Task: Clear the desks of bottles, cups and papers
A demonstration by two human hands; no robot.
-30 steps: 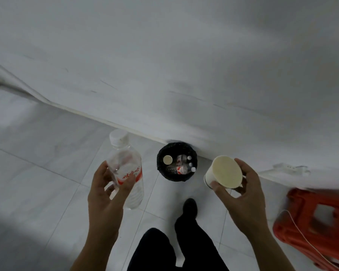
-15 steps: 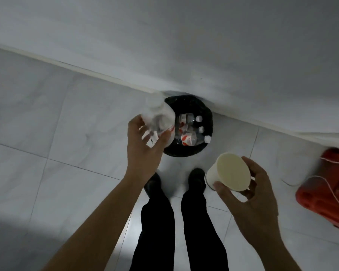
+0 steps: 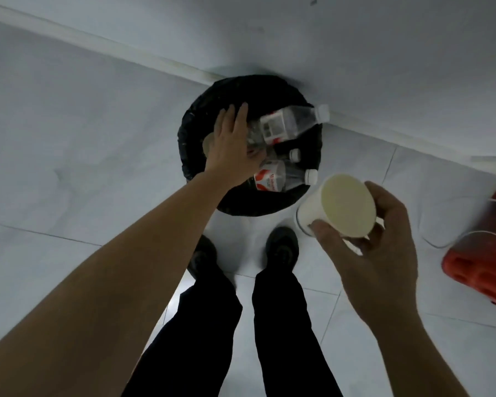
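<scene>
The left grip [image 3: 229,144] hangs over the black bin [image 3: 258,87], fingers straight and spread, holding nothing I can see. The clear bottle [image 3: 292,124] lies in the bin just beside its fingertips, atop other bottles, cap at the rim. The right grip [image 3: 381,253] is curled round a paper cup [image 3: 335,207], held near the bin's edge. The left palm hides whatever lies beneath it; a red stool [image 3: 481,253] is cut off at the right.
</scene>
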